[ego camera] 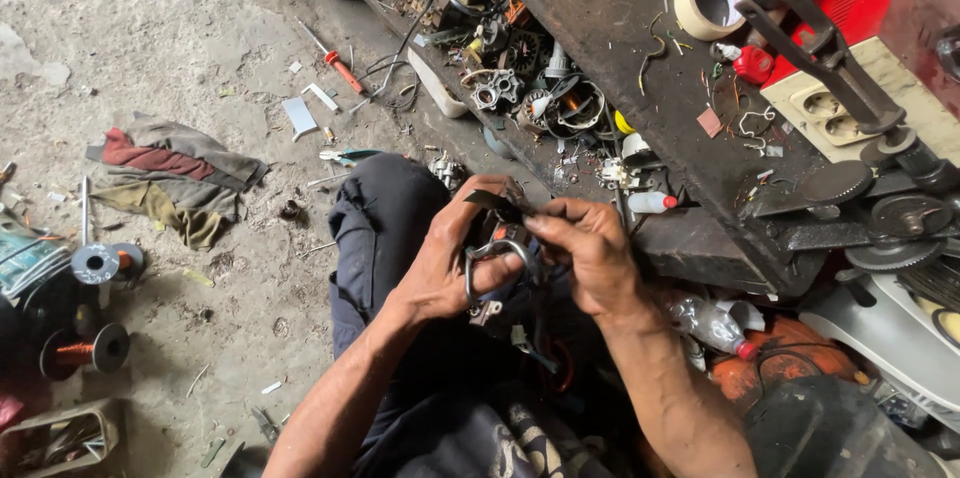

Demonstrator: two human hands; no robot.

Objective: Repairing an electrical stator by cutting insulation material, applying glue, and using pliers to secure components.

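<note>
Dusty concrete floor (200, 48) and a cluttered dark workbench (610, 48) frame my view. My left hand (440, 263) cups a small metal motor part (497, 256) over my lap, fingers curled round its wire loop. My right hand (590, 248) pinches a thin dark strip (497, 202) at its top. It looks rigid, light and greasy, so I judge the steel loop the safest hold.

Grimy metal everywhere
Dull bare-metal clamp ring (497, 256) at the fingers (500, 273), rough dusty concrete floor (180, 48) left, matt scuffed wooden table (610, 18) above.
</note>
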